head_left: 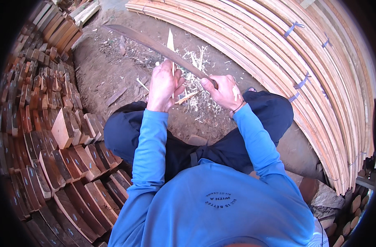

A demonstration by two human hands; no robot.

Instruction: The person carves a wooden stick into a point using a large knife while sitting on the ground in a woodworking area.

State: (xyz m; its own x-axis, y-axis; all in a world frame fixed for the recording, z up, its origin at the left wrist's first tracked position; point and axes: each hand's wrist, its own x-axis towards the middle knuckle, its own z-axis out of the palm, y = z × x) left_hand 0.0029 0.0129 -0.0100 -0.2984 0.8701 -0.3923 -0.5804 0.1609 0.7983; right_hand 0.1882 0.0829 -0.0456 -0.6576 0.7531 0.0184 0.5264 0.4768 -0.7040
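A machete (153, 46) with a long brown blade slants across the middle, its tip at the upper left. My right hand (225, 91) is closed round the handle at its lower right end. My left hand (164, 84) grips a thin, pale wood strip (170, 41) that stands up past its fingers with a pointed top. The blade crosses the strip just above my left fingers; whether they touch I cannot tell. Part of the strip is hidden by the blade and by my fingers. Beneath my hands lie curled wood shavings (202, 105) and a loose splinter (186, 98).
Stacked wood blocks (72, 164) fill the left side. Long, thin wood boards (253, 49), bundled with blue ties, run along the top and right. My crossed legs (126, 129) sit on brown dirt ground (93, 66). A rough grey block (325, 196) lies at the lower right.
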